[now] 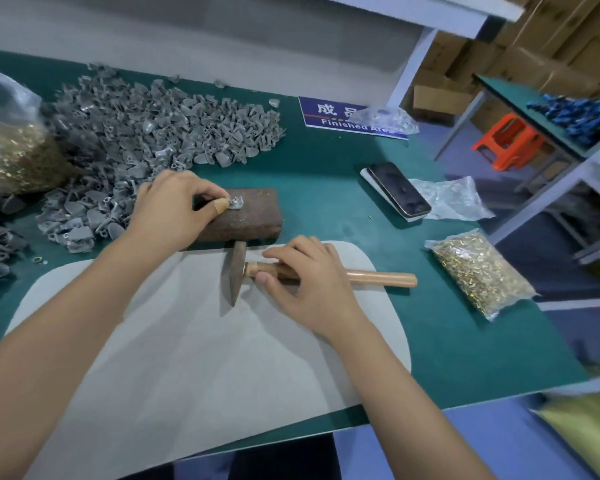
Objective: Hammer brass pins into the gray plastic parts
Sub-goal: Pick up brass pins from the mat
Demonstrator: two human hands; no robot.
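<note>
Two bare hands work over a green-topped workbench (343, 174) near the centre of the frame. The left hand (174, 209) rests on a rusty brown rectangular metal block (253, 216) at frame centre; its thumb and forefinger pinch a small gray plastic part (235, 203) that lies on the block's top face. A glint of metal shows on that part, but whether it is a brass pin cannot be told. The thumb tip carries a tan plaster.

The right hand (305, 282) lies just below the block. Its fingers curl over the wooden handle of a small hammer with a dark metal head (238, 271). The hammer lies flat on a light gray rounded mat (187, 358) that covers the lower centre of the bench. The head points toward the block, and the handle extends to the right.

A large loose heap of gray plastic parts (146, 126) fills the upper left of the frame and reaches down beside the left wrist. A clear bag of brass pins (11, 154) sits at the far left edge. A second clear bag of brass pins (478, 271) lies at the right edge of the bench.

A dark smartphone (399, 190) rests on a white object right of centre, beside an empty crumpled clear bag (454, 199). A blue sign reading "Finished Area" (329, 116) lies flat at upper centre.
</note>
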